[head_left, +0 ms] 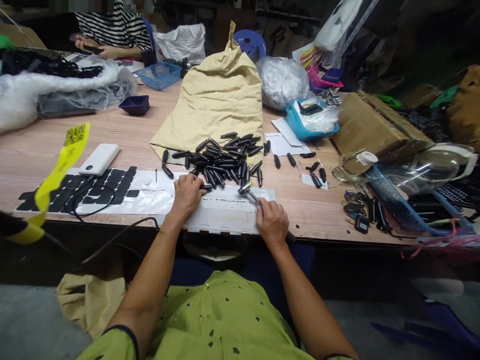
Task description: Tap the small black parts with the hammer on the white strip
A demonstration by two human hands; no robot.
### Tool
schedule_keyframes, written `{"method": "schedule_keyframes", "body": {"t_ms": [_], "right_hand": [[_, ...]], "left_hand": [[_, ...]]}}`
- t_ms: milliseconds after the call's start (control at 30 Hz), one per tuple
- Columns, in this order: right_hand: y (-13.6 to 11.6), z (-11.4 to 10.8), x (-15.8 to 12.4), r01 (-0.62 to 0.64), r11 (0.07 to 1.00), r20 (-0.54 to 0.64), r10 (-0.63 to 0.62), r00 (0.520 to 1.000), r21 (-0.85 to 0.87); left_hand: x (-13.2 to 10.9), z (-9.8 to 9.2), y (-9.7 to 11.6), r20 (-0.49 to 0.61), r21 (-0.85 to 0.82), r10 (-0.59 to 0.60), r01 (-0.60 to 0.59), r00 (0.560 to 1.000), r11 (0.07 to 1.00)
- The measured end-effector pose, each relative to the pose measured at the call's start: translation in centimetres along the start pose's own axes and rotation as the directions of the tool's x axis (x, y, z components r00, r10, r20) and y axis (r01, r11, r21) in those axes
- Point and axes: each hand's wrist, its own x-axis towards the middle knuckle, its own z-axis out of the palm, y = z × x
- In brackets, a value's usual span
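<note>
My left hand (187, 192) rests on a white plastic strip (221, 212) at the table's front edge, its fingers curled on a small black cylindrical part (206, 187). Just beyond lies a pile of several such black parts (225, 160), spilling from a tan cloth sack (217, 97). My right hand (272, 222) is closed around the handle of a small hammer (248, 191), whose metal head hovers near the left hand's part. More black parts (300, 165) lie scattered to the right.
A white sheet of black pads (93, 187), a power bank (99, 159) and cable lie left. Cardboard box (371, 125), blue baskets (311, 125), plastic bags and a bottle (408, 172) crowd the right. A person in a striped top (112, 30) sits far left.
</note>
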Motion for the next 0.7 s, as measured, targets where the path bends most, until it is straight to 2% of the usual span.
{"method": "schedule_keyframes", "body": {"t_ms": [167,233,400,500,700], "right_hand": [[0.1,0.0,-0.1,-0.003,1.0,0.015,0.003,1.0,0.006],[0.1,0.1,0.0,-0.006,1.0,0.024,0.006,1.0,0.015],[0.6,0.2,0.2,-0.016,0.996,0.037,0.013,0.999,0.085],[0.7,-0.4,0.1,-0.049,0.975,0.063,0.037,0.997,0.218],[-0.6,-2.8,-1.7,-0.139,0.807,0.112,0.092,0.99,0.574]], "left_hand": [[-2.8,0.9,2.6,0.101,-0.171,0.228,-0.209,0.968,0.963],[-3.4,1.7,3.4,0.127,-0.228,0.28,-0.246,0.952,0.942],[-3.3,3.1,3.4,0.123,-0.32,0.28,-0.229,0.952,0.919],[-3.1,3.3,3.1,0.127,-0.358,0.263,-0.203,0.956,0.911],[-3.2,3.6,3.2,0.098,-0.381,0.24,-0.186,0.966,0.906]]}}
